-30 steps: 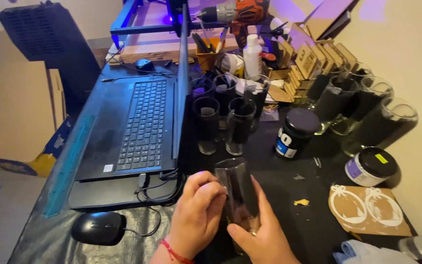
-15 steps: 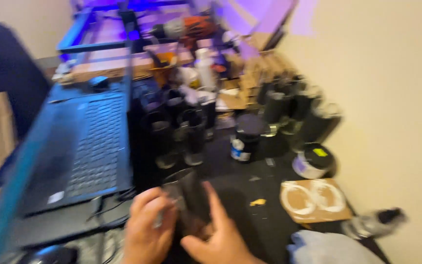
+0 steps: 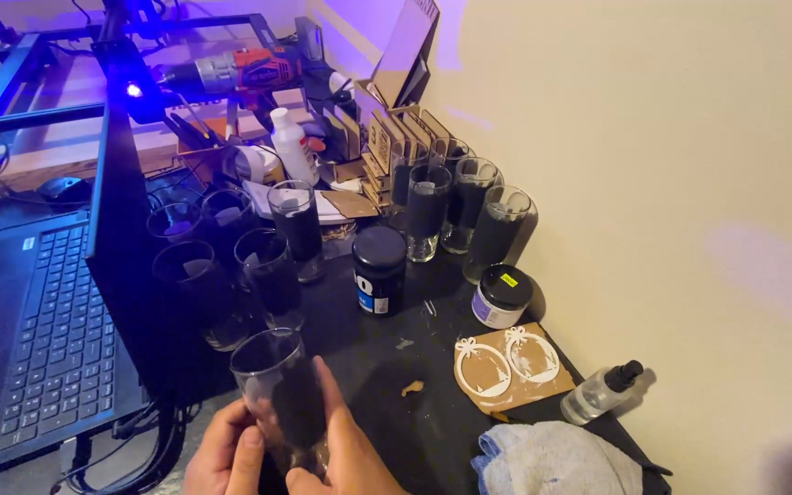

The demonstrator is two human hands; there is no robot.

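Note:
Both my hands hold one clear drinking glass (image 3: 272, 367) with a black patch on its side, low over the front of the dark table. My left hand (image 3: 224, 456) wraps the glass from the left, fingers curled on its lower wall. From the right, my right hand (image 3: 346, 449) grips it, with the thumb lying up along the black patch. The glass stands nearly upright, tilted slightly left. Just behind it stand several similar glasses (image 3: 268, 275) with black patches.
An open laptop (image 3: 38, 330) lies at the left. A black-lidded jar (image 3: 379, 271) and a small tub (image 3: 501, 297) stand mid-table; a board with white cut-outs (image 3: 506, 365), a small spray bottle (image 3: 602, 392) and a grey cloth (image 3: 556, 458) sit at the right by the wall. A drill (image 3: 231, 69) lies at the back.
The view has swung right and come closer to the wall. My hands keep hold of the glass, which now sits lower left in view.

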